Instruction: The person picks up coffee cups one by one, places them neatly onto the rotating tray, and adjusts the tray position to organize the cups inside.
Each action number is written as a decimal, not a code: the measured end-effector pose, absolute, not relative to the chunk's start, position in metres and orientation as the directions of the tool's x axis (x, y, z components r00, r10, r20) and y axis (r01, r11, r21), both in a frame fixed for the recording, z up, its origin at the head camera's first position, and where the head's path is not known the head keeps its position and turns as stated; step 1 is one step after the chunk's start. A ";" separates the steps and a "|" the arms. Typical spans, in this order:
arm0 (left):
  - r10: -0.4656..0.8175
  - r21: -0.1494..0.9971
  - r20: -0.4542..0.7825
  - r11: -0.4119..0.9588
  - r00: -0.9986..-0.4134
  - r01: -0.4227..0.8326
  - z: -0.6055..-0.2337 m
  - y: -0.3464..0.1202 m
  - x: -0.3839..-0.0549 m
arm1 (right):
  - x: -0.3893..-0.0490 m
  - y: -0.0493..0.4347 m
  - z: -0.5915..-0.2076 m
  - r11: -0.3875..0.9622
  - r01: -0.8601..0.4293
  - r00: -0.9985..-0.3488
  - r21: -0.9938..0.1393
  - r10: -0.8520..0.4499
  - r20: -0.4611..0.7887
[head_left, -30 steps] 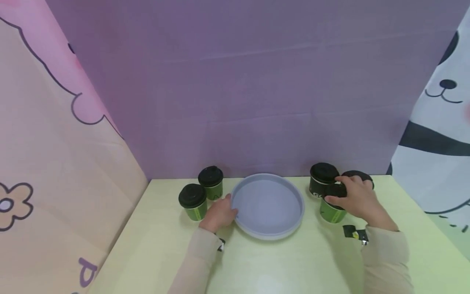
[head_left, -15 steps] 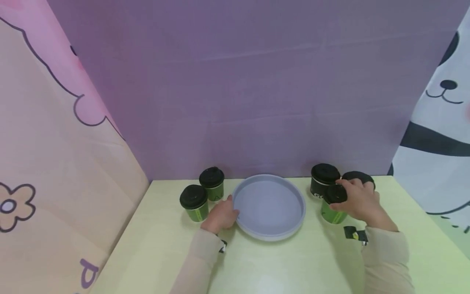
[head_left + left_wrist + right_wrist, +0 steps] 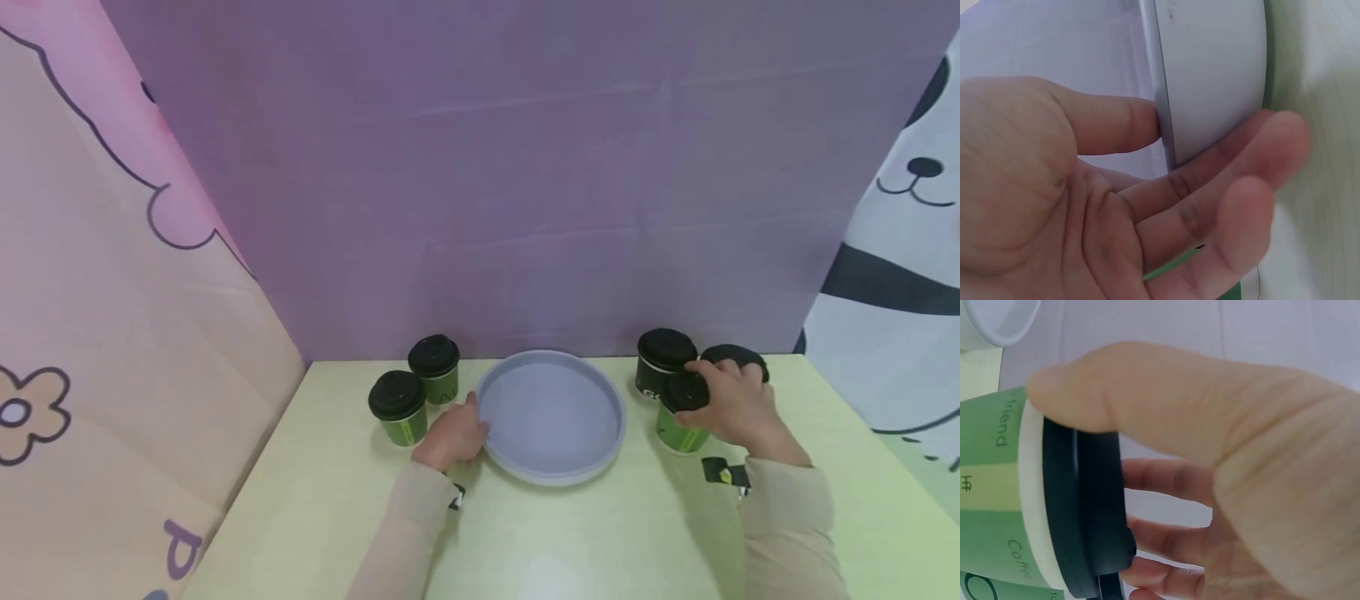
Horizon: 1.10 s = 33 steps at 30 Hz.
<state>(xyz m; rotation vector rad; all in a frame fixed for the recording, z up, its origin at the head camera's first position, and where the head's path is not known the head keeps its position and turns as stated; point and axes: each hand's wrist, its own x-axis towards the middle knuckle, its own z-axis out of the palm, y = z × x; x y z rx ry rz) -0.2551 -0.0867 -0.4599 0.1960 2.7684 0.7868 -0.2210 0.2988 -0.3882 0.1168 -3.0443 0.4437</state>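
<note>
In the head view, my left hand (image 3: 453, 435) is at the left edge of a round, pale grey plate (image 3: 551, 417) with a raised rim. Its thumb presses the rim and its bent fingers lie against the outer wall, as the left wrist view shows. Over on the right, my right hand (image 3: 738, 408) grips a green paper coffee cup (image 3: 678, 435) from above. The thumb lies where the black lid (image 3: 1085, 506) meets the white cup rim, and the fingers are round the lid's far side. The cup stands upright at the table.
A black paper cup (image 3: 663, 367) stands behind the held one, and another black lid (image 3: 738, 358) shows beyond my right hand. Two green cups with black lids, one in front (image 3: 399, 408) and one behind (image 3: 437, 367), stand left of the plate. A purple cloth (image 3: 480, 183) backs the table.
My right thumb has moved lower on the green cup, from the lid towards its rim, so more of the lid shows. The left hand and the plate keep their places.
</note>
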 end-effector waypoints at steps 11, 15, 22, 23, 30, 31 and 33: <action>0.189 0.558 -0.239 0.830 -0.952 0.024 -0.458 -0.087 -0.257 | -0.219 0.296 -0.377 0.933 -0.111 -0.983 -0.344 -0.051 0.178; 0.194 0.562 -0.245 0.827 -0.950 0.024 -0.459 -0.087 -0.256 | -0.218 0.291 -0.373 0.905 -0.119 -0.984 -0.409 -0.053 0.169; 0.201 0.584 -0.256 0.812 -0.946 0.015 -0.460 -0.089 -0.256 | -0.217 0.279 -0.366 0.878 -0.109 -0.987 -0.465 -0.041 0.153; 0.201 0.583 -0.256 0.812 -0.946 0.015 -0.460 -0.089 -0.256 | -0.217 0.277 -0.366 0.877 -0.112 -0.986 -0.467 -0.042 0.159; 0.227 0.632 -0.259 0.775 -0.939 0.014 -0.459 -0.092 -0.256 | -0.216 0.263 -0.369 0.848 -0.172 -0.971 -0.501 -0.060 0.232; 0.235 0.644 -0.255 0.765 -0.938 0.016 -0.459 -0.092 -0.256 | -0.216 0.261 -0.370 0.842 -0.182 -0.968 -0.508 -0.063 0.242; 0.249 0.666 -0.250 0.746 -0.936 0.021 -0.459 -0.093 -0.255 | -0.216 0.256 -0.372 0.826 -0.206 -0.962 -0.525 -0.074 0.262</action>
